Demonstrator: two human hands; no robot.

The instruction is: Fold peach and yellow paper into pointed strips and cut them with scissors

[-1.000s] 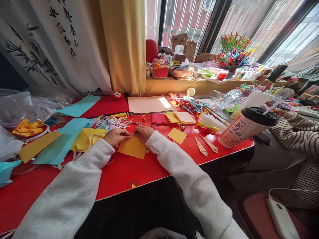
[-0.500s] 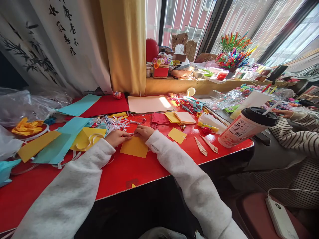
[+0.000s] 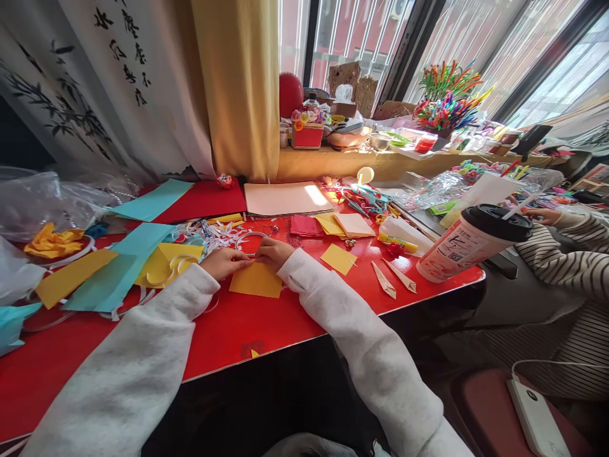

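A square of yellow paper (image 3: 257,281) is between my hands on the red table, its far edge under my fingers. My left hand (image 3: 224,263) pinches the paper's far left corner. Beside it my right hand (image 3: 273,254) has its fingers curled down on the same far edge. Just beyond my hands lies a white ring (image 3: 250,242), partly covered by them. To the right rests a second yellow square (image 3: 338,259). Two folded pale paper pieces (image 3: 383,280) lie farther right.
A tilted paper cup with a straw (image 3: 457,247) stands near the table's right edge. Blue paper strips (image 3: 118,270) and paper scraps (image 3: 221,233) spread on the left. Stacked red squares (image 3: 306,226) and a glue stick (image 3: 398,243) lie behind. A co-worker's striped sleeve (image 3: 556,254) shows at right.
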